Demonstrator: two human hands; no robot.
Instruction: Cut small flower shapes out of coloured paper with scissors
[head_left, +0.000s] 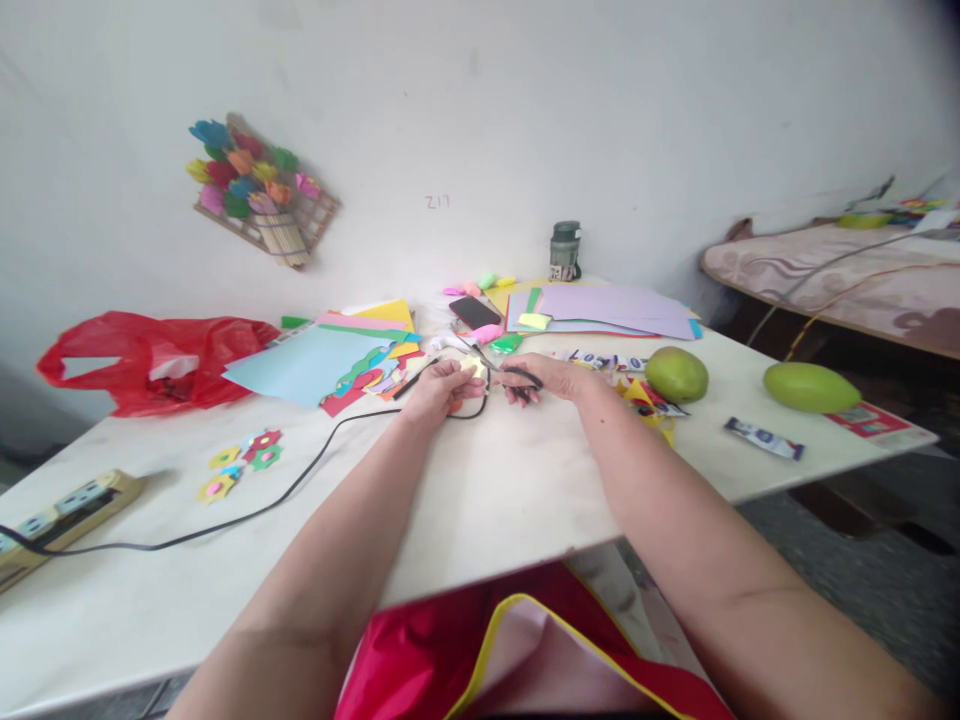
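Note:
Over the middle of the table, my left hand (pixel 439 390) pinches a small pale yellow piece of paper (pixel 473 366). My right hand (pixel 541 376) is closed round the black handles of a pair of scissors (pixel 529 378), whose blades point left toward the paper. Whether the blades touch the paper I cannot tell. A black cable (pixel 330 440) runs under and around my left hand. Just beyond the hands are coloured paper scraps (pixel 367 380) and a green packet (pixel 507 343). Several paper flowers (pixel 265 457) lie on the left.
A power strip (pixel 71 510) rests at the left edge, near a red plastic bag (pixel 161 350). Coloured sheets (pixel 300 362), a phone (pixel 475 312) and a flask (pixel 565 250) stand or lie farther back. Two green fruits, a mango (pixel 676 375) and a longer one (pixel 810 387), sit right.

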